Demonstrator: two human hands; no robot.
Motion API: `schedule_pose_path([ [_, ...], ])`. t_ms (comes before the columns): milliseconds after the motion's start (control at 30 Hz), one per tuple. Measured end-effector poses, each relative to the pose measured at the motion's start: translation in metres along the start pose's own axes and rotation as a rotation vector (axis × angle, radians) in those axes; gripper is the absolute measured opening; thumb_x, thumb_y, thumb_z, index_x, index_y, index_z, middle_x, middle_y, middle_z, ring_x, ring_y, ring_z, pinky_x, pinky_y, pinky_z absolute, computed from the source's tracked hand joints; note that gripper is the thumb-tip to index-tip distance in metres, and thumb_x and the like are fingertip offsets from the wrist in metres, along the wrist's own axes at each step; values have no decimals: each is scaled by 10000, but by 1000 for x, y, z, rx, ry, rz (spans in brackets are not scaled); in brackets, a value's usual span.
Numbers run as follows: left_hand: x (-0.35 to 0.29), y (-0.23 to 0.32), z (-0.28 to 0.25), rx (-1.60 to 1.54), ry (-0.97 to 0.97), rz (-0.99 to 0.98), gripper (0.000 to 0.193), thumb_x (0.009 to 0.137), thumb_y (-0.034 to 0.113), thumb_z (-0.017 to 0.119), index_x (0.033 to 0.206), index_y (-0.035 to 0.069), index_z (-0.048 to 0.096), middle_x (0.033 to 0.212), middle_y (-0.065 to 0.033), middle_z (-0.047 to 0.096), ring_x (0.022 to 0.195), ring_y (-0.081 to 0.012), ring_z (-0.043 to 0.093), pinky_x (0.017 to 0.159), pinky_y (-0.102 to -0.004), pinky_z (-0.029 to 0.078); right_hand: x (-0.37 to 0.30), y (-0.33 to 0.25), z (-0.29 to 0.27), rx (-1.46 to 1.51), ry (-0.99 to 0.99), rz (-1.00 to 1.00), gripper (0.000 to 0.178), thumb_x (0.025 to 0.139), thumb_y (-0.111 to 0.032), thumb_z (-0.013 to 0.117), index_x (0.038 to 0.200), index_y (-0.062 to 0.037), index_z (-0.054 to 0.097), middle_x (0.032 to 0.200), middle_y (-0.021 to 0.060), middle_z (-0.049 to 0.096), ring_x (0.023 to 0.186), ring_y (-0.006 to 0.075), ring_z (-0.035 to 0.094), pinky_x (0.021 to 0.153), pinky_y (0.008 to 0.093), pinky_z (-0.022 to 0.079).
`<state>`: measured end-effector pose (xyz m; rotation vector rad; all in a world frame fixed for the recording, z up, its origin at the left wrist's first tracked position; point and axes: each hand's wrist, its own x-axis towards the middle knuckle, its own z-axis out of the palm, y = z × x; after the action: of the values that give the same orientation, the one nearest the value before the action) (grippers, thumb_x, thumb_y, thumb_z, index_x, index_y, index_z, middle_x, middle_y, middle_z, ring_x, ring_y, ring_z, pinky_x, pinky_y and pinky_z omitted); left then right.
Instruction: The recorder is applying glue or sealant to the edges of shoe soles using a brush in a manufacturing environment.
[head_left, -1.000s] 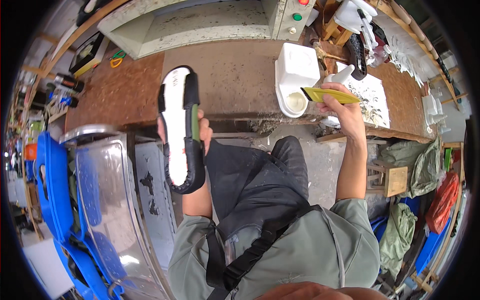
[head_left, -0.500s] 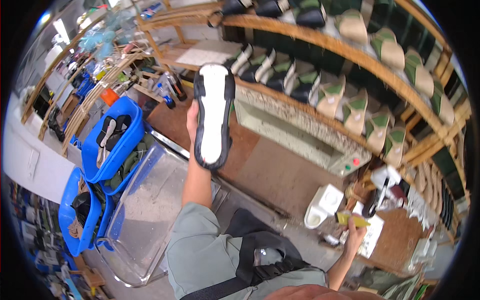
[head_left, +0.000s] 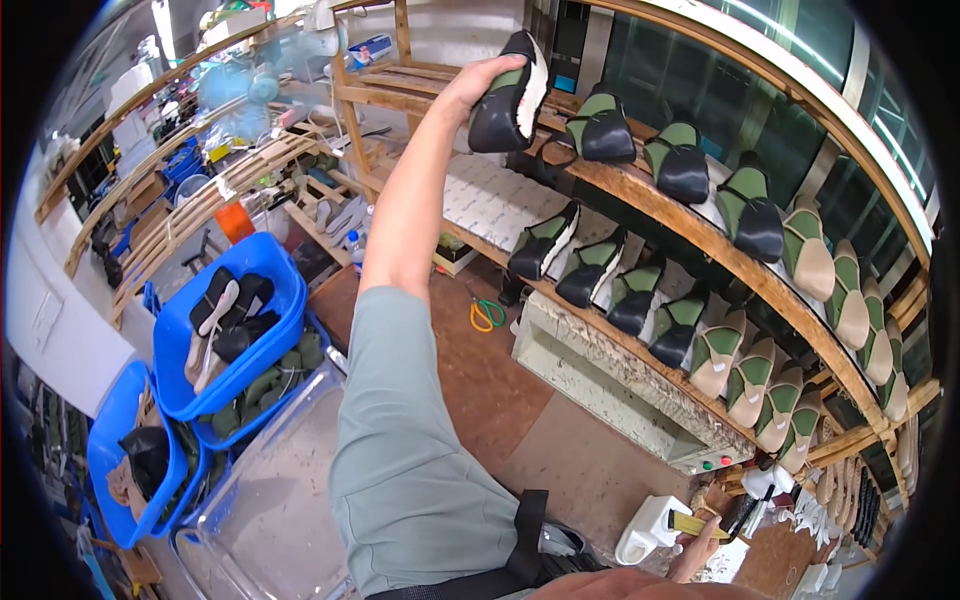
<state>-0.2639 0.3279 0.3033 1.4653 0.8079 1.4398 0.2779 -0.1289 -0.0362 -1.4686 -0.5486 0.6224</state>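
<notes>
My left arm reaches up to the far wooden rack, and my left hand (head_left: 478, 82) is closed around a black and green shoe upper (head_left: 498, 118) with a white underside. It is tilted on its side at the left end of the upper shelf (head_left: 640, 195), beside a row of similar shoes. I cannot tell whether it touches the shelf. Low at the right, my right hand (head_left: 697, 552) grips a flat yellow strip-like piece (head_left: 688, 523); its kind is unclear. Next to that hand stands a white plastic container (head_left: 648, 528).
More shoes, black-green and beige-green, line the lower shelf (head_left: 600, 305). Under it sits a pale metal box (head_left: 610, 385) with buttons. Scissors (head_left: 487, 315) with green and orange handles lie on the brown bench (head_left: 450, 375). Blue bins (head_left: 175, 395) with shoe parts stand left.
My left hand has raised the shoe from above the bench to the upper shelf and turned it from underside-facing to sideways. My right hand still grips the yellow piece, now lower in view.
</notes>
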Motion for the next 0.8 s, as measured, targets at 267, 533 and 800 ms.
schedule_pose_path([
  [267,83,-43,-25,422,-165,9,522,822,484,561,1173,99,598,1210,-42,555,1134,-183,463,992,-324,317,-21,25,7,-247,171,-32,242,873,-258,606,925,-25,565,653,-1,523,502,74,428,435,222,357],
  [533,25,-67,-106,506,412,259,456,909,243,433,1220,-90,462,1193,-269,515,1086,-372,526,937,-471,434,-38,78,-73,-377,423,155,336,895,-323,570,930,6,626,695,25,583,588,88,516,521,234,407],
  [800,-273,-276,24,129,632,-91,162,735,162,484,647,62,577,626,-84,573,525,-185,528,460,-272,402,-28,142,-105,-749,228,111,216,861,-227,569,942,-35,623,735,152,625,660,255,617,611,341,474],
])
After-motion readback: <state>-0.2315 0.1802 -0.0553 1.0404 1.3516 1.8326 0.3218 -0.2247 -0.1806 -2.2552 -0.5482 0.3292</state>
